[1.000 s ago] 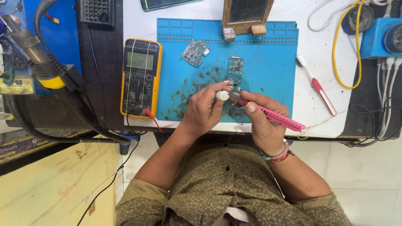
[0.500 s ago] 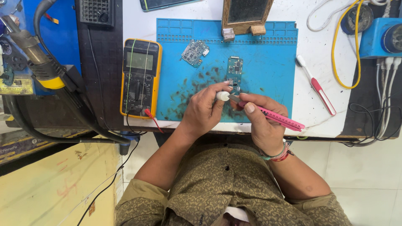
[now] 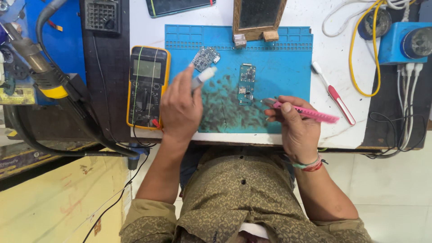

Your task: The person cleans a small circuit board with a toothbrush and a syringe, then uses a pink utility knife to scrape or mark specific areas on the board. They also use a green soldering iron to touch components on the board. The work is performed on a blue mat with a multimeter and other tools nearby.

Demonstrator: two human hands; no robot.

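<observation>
Blue mat (image 3: 288, 58): right hand (image 3: 294, 128) holds pink tweezers (image 3: 306, 111).

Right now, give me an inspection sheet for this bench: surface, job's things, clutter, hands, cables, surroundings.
Surface: blue work mat, dark-stained in the middle, on a white table.
Job's things: long circuit board flat on the mat; white-tipped tube; pink-handled tweezers.
Clutter: second board, yellow multimeter, red-and-white brush, wooden-framed stand, dark phone.
Hands: left hand holds the tube; right hand holds the tweezers, tips beside the board.
Cables: yellow cable, white cords.
Surroundings: blue box, hot-air handle, tiled floor.
</observation>
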